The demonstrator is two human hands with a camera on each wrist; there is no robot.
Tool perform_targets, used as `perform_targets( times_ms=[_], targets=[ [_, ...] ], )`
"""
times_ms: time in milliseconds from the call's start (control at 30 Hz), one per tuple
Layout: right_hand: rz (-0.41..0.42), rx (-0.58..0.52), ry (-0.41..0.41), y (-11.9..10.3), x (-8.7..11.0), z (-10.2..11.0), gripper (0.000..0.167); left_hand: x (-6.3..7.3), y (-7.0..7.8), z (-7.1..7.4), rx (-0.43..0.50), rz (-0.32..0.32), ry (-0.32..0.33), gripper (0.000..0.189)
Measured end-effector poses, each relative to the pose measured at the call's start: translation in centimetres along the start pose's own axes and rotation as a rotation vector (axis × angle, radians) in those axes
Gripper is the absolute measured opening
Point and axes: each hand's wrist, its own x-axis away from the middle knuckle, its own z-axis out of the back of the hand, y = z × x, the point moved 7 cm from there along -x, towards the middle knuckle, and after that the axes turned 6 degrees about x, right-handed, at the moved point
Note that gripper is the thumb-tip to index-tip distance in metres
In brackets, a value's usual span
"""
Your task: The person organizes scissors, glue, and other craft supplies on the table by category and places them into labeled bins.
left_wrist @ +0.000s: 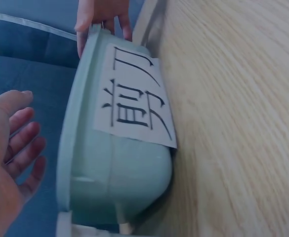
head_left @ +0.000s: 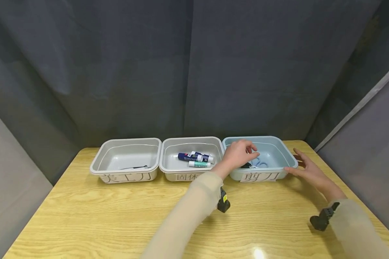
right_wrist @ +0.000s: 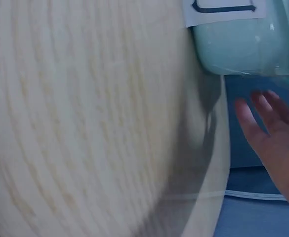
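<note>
A light blue plastic bin (head_left: 277, 153) stands at the right end of a row of three, with a paper label (left_wrist: 134, 94) on its front. My left hand (head_left: 239, 154) hovers over this bin with loosely bent fingers and nothing in them. Beneath it, scissors with light blue handles (head_left: 262, 164) and a black-handled item (head_left: 246, 165) lie inside, partly hidden by the hand. My right hand (head_left: 306, 169) is at the bin's right end, thumb by the front corner and spread fingers beside the rim. In the right wrist view its fingers (right_wrist: 268, 111) are extended close to the bin's end.
The middle grey bin (head_left: 168, 154) holds several glue sticks (head_left: 199, 164). In the left grey bin (head_left: 110, 154) lies a thin dark utility knife (head_left: 134, 167). All three bins sit along the back of a wooden table (head_left: 116, 216), before a dark curtain (head_left: 133, 72).
</note>
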Motion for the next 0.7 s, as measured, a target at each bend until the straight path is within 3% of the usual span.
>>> perform_targets(
  times_ms=[300,533,700],
  targets=[
    [0.124,0.127,0.329,-2.4,0.5,2.7,0.049,1.4,0.4,2.3,0.009,-0.042,0.011,0.016],
    [0.131,0.168,0.377,-4.5,0.9,2.7,0.036,3.2,-0.7,3.9,-0.04,-0.058,-0.013,0.014],
    [0.176,0.202,0.37,-6.0,0.6,2.2,0.031,4.5,-2.2,5.9,-0.112,-0.038,0.016,0.013]
  ],
)
